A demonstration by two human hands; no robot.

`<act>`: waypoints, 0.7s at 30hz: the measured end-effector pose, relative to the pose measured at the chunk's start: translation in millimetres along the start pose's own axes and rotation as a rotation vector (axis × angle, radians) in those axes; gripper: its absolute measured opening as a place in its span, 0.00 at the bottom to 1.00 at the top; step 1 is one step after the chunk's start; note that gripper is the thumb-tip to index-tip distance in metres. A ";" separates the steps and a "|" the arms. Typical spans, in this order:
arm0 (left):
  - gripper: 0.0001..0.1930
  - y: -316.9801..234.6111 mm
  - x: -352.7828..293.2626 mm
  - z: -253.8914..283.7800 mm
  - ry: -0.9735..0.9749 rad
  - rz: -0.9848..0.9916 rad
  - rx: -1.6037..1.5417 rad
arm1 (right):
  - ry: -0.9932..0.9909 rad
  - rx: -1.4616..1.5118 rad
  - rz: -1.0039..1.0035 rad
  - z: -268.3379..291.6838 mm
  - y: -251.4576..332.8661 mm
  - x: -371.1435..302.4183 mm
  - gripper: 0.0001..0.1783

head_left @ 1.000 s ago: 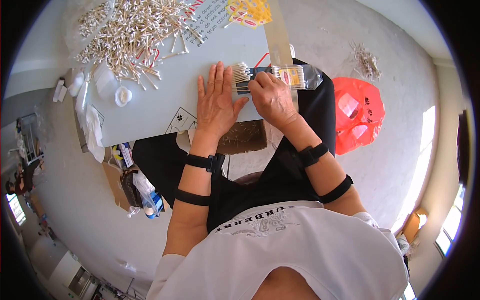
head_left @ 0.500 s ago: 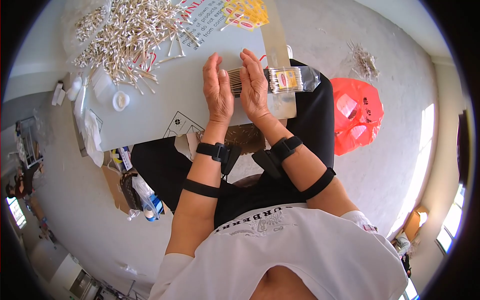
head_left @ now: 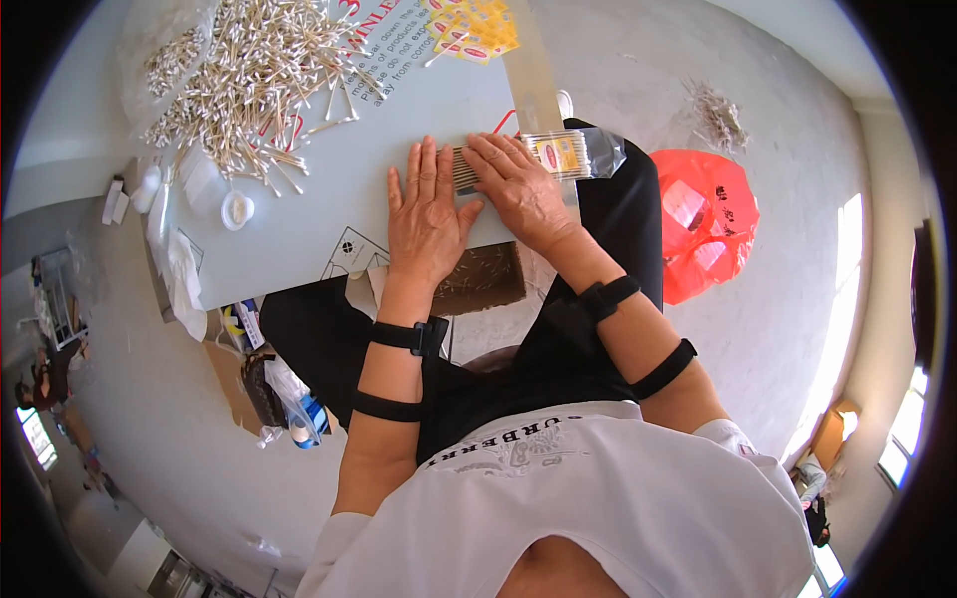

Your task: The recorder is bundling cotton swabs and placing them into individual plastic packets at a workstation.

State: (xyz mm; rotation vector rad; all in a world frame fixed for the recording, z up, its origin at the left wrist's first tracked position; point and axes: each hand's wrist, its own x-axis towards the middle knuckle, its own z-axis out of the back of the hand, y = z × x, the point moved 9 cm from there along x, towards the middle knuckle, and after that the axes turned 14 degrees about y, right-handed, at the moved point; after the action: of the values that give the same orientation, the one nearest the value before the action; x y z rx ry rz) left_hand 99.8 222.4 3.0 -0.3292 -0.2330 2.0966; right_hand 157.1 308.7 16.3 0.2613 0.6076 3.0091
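My left hand (head_left: 427,214) lies palm down on the grey tabletop (head_left: 344,194), its fingers stretched forward. My right hand (head_left: 520,191) rests flat over a row of cotton swabs (head_left: 463,171), hiding their middle, with its fingers pointing up and left. To the right of that hand a clear plastic bag (head_left: 604,153) holds cotton swabs with a yellow paper label (head_left: 558,153) on them; it reaches past the table edge. Neither hand is closed round anything.
A big heap of loose cotton swabs (head_left: 254,75) covers the far left, near a small white tub (head_left: 237,209). Yellow labels (head_left: 474,30) lie at the far edge. Below the table is an open cardboard box (head_left: 483,281). A red plastic bag (head_left: 706,224) sits on the floor at right.
Both hands have turned from upright on their edges to palm down. My left hand has come down flat on the table, and my right now lies over the swabs.
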 end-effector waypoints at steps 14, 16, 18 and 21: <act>0.42 -8.3 2.8 -5.4 0.044 0.001 0.000 | -0.080 -0.159 -0.419 36.6 -79.0 -38.9 0.29; 0.42 -13.5 6.6 -6.1 0.048 0.004 -0.001 | 0.052 -0.009 -0.443 16.6 -92.8 -42.1 0.29; 0.42 -19.5 9.9 -7.0 0.061 -0.001 0.014 | 0.061 -0.005 -0.440 12.4 -95.2 -43.2 0.29; 0.43 -33.9 18.9 -12.0 0.071 -0.023 -0.005 | 0.039 0.106 -0.427 11.4 -97.4 -44.5 0.29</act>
State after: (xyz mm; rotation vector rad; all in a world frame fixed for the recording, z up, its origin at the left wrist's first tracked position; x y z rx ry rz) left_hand 121.5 256.5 -1.0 -0.4011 -0.1986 2.0584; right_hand 205.4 398.5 -18.2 0.0649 0.7215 2.5817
